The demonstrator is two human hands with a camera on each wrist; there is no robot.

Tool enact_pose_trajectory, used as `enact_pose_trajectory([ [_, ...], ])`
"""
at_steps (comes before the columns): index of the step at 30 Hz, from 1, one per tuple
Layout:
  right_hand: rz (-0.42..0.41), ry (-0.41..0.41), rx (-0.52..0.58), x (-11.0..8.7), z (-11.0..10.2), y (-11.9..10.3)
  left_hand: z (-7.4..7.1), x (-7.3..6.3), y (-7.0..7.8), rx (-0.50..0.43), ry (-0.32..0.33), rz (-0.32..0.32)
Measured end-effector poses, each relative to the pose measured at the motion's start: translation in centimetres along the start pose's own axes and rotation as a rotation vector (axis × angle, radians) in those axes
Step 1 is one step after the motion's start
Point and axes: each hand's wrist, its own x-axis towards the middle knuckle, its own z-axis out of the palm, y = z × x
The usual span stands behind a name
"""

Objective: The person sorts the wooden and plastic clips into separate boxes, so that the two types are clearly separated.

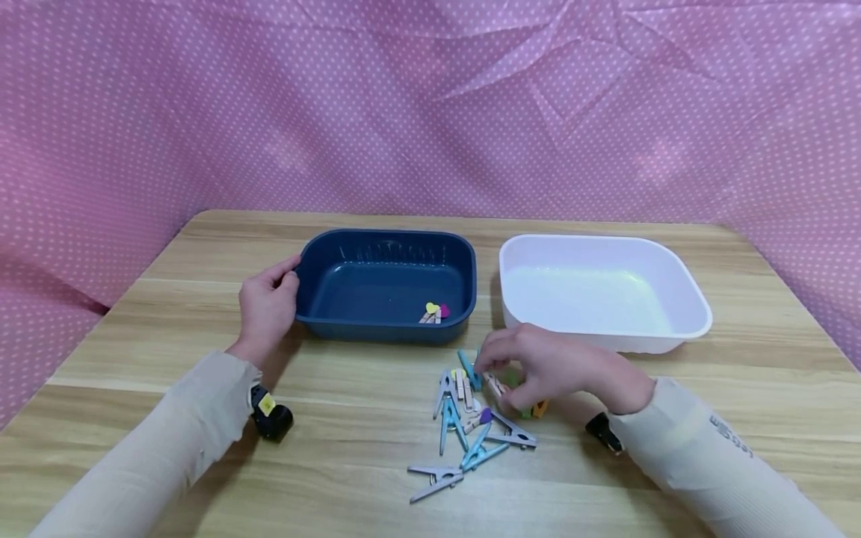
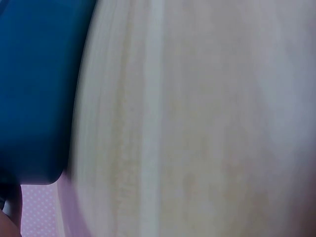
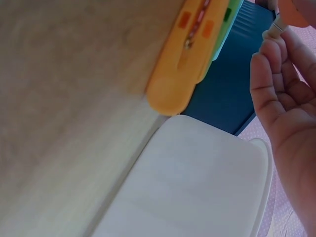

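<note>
Pale sleeve [image 1: 699,448] nearest camera. Right hand [image 1: 541,364] nearly closed, thumb and fingertips pinching a small wooden peg [image 1: 496,385] at the edge of scattered clothespins [image 1: 476,455] on the surface [image 1: 336,448]. Left hand [image 1: 269,302] curled at the blue tub's [image 1: 363,330] left rim; heart-topped pegs [image 1: 436,314] lie inside, front right. White tub [image 1: 592,242] stands just beside.

Close wrist views share blue tub [image 1: 363,293] w/ head

Head view: right hand [image 1: 541,364] kinda blocks some clothespins [image 1: 540,409]. Left wrist view: blue tub [image 2: 39,89] cut off, table [image 2: 207,118] blurry.
</note>
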Motion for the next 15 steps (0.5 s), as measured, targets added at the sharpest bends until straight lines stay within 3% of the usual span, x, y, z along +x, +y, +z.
enact_pose_trajectory([
  [15, -0.134, 0.127, -0.011, 0.05, -0.16, 0.12, -0.08, 0.08, 0.16, 0.002, 0.0, -0.003],
])
